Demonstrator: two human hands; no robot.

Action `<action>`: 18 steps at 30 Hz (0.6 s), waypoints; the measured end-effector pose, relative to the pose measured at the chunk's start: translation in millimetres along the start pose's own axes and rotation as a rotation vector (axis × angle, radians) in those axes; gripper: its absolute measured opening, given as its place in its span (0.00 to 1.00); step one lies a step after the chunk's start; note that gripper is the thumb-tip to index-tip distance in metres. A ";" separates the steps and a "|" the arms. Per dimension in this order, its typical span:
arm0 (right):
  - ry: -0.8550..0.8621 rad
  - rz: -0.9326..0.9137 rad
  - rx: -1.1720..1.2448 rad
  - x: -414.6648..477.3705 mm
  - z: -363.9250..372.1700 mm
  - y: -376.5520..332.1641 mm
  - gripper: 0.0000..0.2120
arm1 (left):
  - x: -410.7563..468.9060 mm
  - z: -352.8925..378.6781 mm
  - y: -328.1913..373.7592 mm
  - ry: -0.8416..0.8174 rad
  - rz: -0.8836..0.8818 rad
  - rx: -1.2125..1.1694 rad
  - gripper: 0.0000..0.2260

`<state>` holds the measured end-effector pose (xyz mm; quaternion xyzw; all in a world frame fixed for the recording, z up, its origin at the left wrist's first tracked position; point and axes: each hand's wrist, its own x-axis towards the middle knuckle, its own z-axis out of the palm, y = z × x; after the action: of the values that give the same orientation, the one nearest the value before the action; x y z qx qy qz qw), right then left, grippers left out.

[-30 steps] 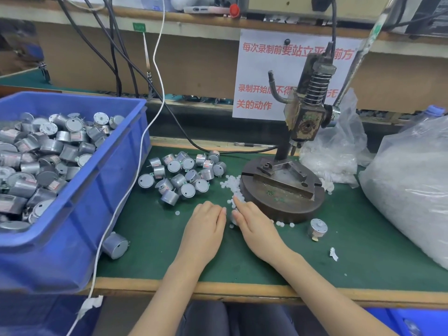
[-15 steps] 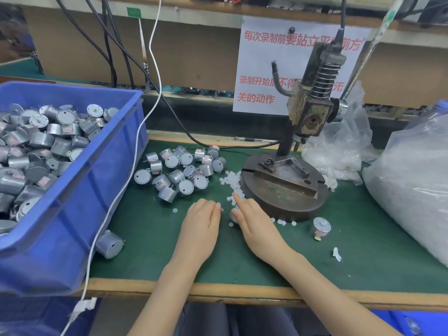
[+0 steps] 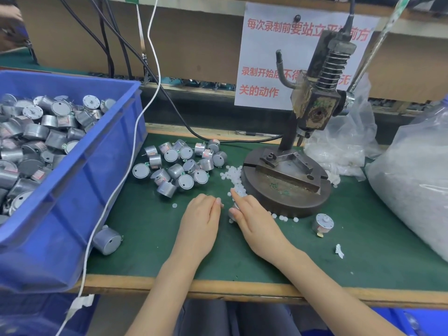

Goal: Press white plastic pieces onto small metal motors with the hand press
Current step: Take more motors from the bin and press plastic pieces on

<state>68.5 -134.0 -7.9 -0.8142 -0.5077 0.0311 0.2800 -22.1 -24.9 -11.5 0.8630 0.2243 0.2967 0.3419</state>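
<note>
A silver motor is seen only in part, tucked under the right hand between its thumb and bent fingers, and appears to be gripped there. The index finger is stretched forward into the white plastic pieces, which are strewn just beyond both hands against the rim of the press base. The left hand is laid knuckles-up just beside the right, its fingers curled down toward the green mat; whether anything is pinched under them cannot be told. A single white piece is found just left of the left hand's fingertips. A heap of loose motors is spread ahead and left of the left hand. The hand press is stood ahead and right of the right hand, its ram raised clear of the base. One lone motor is set to the right of the right hand, apart from it. A blue bin filled with motors is placed far left of the left hand, and a plastic bag far right.
</note>
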 end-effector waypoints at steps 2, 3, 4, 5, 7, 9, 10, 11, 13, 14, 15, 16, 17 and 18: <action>0.003 -0.012 -0.013 -0.5 0.3 -1.2 0.23 | -0.2 -0.4 0.1 0.000 -0.003 -0.001 0.13; 0.005 -0.020 -0.024 -0.6 0.5 -1.7 0.23 | -0.3 -0.5 0.3 -0.002 -0.004 -0.001 0.13; 0.003 -0.033 -0.041 -0.8 0.8 -2.3 0.24 | -0.5 -0.7 0.5 -0.003 -0.004 -0.001 0.13; -0.003 -0.045 -0.063 -0.7 0.8 -2.8 0.24 | -0.4 -0.6 0.9 -0.004 -0.004 0.000 0.12; -0.022 -0.050 -0.107 -0.6 0.6 -3.8 0.25 | -0.6 -1.1 1.0 -0.006 -0.006 0.000 0.12; -0.032 -0.042 -0.142 -0.8 0.4 -4.5 0.25 | -0.8 -1.9 0.9 -0.002 -0.021 -0.025 0.12; -0.031 -0.046 -0.161 -1.0 0.8 -4.7 0.26 | -0.8 -2.4 0.8 0.001 -0.035 -0.046 0.12; -0.031 -0.055 -0.183 -1.2 1.1 -5.1 0.26 | -0.4 -2.8 0.9 0.003 -0.046 -0.063 0.12; -0.034 -0.077 -0.230 -1.5 1.3 -6.5 0.26 | -0.2 -2.8 0.4 0.002 -0.050 -0.075 0.12; -0.028 -0.084 -0.244 -1.7 1.7 -6.7 0.26 | -0.3 -2.8 0.0 -0.001 -0.046 -0.072 0.12; -0.018 -0.093 -0.247 -1.8 1.8 -7.0 0.25 | -0.3 -2.7 -0.3 -0.005 -0.043 -0.072 0.12; -0.006 -0.104 -0.243 -2.1 2.1 -7.8 0.25 | -0.3 -3.1 -0.9 -0.009 -0.042 -0.076 0.12; 0.006 -0.115 -0.242 -2.4 2.2 -8.5 0.24 | 0.0 -3.5 -1.3 -0.013 -0.044 -0.084 0.12; 0.012 -0.123 -0.246 -2.5 2.6 -9.6 0.24 | 0.1 -3.8 -1.7 -0.016 -0.048 -0.093 0.12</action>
<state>58.7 -131.9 -5.9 -0.8100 -0.5548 -0.0533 0.1826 -24.9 -22.0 -10.5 0.8429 0.2281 0.2917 0.3904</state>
